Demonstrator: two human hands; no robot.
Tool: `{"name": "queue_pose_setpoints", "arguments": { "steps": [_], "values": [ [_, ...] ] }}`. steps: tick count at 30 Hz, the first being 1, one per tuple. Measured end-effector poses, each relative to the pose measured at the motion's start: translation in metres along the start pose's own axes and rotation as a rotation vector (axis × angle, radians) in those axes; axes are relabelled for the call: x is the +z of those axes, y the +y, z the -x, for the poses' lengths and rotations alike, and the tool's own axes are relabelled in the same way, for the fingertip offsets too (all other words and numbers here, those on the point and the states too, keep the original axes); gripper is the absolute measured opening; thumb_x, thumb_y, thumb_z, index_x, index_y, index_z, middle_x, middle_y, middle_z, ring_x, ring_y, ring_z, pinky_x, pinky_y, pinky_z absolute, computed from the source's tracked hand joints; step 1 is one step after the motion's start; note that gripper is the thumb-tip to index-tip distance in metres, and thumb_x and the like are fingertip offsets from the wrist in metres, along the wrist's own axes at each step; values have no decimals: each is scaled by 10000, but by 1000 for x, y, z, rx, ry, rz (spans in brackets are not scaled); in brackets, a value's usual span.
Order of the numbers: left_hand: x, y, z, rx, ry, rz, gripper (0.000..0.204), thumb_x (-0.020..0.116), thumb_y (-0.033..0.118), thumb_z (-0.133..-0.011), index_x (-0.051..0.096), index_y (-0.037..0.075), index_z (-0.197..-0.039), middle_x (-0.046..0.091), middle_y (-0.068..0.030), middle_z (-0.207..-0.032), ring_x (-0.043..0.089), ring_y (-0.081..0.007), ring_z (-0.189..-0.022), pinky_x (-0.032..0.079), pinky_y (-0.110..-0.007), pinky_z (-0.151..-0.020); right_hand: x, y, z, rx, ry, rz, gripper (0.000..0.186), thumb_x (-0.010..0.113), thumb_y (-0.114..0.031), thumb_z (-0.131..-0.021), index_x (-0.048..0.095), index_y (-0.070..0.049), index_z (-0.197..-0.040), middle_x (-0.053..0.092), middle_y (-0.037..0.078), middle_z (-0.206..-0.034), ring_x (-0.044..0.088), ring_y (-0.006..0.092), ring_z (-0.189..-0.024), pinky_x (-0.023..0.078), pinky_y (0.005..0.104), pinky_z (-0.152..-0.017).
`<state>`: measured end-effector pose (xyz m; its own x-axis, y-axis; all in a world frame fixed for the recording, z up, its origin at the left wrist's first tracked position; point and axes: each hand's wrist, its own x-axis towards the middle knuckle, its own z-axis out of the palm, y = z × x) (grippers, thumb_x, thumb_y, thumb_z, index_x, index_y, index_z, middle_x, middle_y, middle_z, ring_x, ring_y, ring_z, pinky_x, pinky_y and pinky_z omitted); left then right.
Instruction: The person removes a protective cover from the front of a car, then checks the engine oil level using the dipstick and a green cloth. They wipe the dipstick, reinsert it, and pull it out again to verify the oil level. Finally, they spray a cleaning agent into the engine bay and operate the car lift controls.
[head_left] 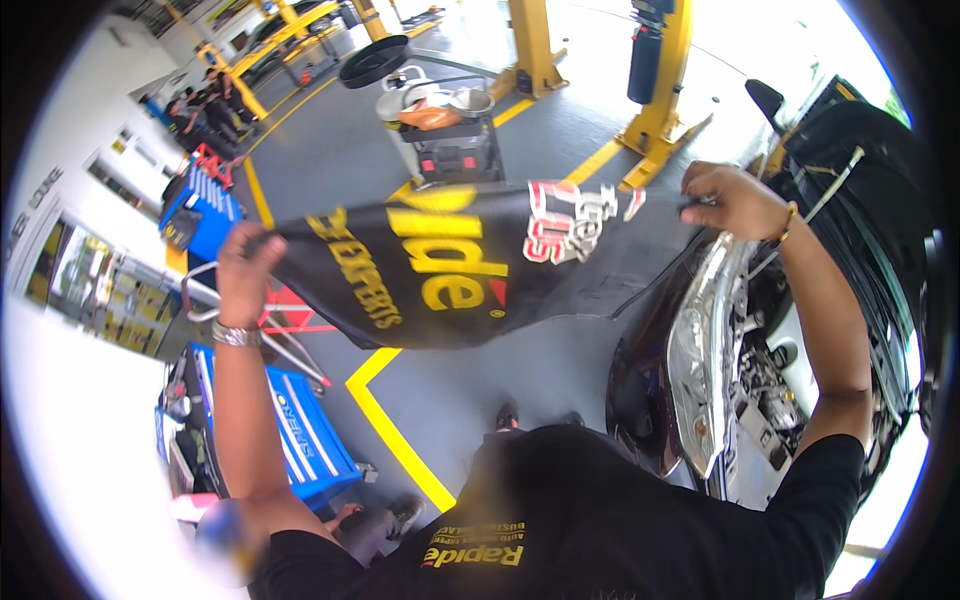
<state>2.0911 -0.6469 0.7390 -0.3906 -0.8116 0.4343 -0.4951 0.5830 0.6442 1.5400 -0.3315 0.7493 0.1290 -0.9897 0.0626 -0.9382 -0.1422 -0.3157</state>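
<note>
My left hand (250,255) grips the upper left corner of a black sheet cover (480,290), which carries large yellow, red and white lettering. My right hand (730,200) holds its opposite upper corner, so the cover hangs stretched out in front of me. Just right of my body, below that hand, is a car's headlamp (700,360) in dark maroon bodywork, with the engine bay (770,390) exposed behind it and a black hood (850,190) raised.
Blue tool carts (310,430) (210,215) stand on the left, one near a person's hand and shoe (405,510). Ahead are a loaded trolley (450,150) and yellow lift posts (650,150). Several people (200,115) gather at the back left. Yellow lines (400,440) mark the grey floor.
</note>
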Motion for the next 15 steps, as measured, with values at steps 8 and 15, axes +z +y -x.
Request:
{"name": "queue_pose_setpoints", "arguments": {
  "steps": [8, 15],
  "values": [
    [31, -42, 83, -235, 183, 803, 617, 722, 256, -864, 462, 11, -1368, 584, -103, -1261, 601, -250, -1087, 494, -377, -929, 161, 30, -69, 65, 369, -1106, 679, 718, -421, -855, 507, 14, -1333, 594, 136, -1251, 547, 231, -1177, 436, 379, -1008],
    [76, -87, 221, -796, 505, 353, 479, 632, 296, -943, 539, -32, -1280, 627, -169, -1191, 617, -275, -1005, 491, -359, -865, 324, -46, -113, 379, 173, -1032, 290, 620, -219, -949, 626, 17, -1116, 701, 97, -1003, 649, 160, -903, 491, 312, -786]
  ]
}}
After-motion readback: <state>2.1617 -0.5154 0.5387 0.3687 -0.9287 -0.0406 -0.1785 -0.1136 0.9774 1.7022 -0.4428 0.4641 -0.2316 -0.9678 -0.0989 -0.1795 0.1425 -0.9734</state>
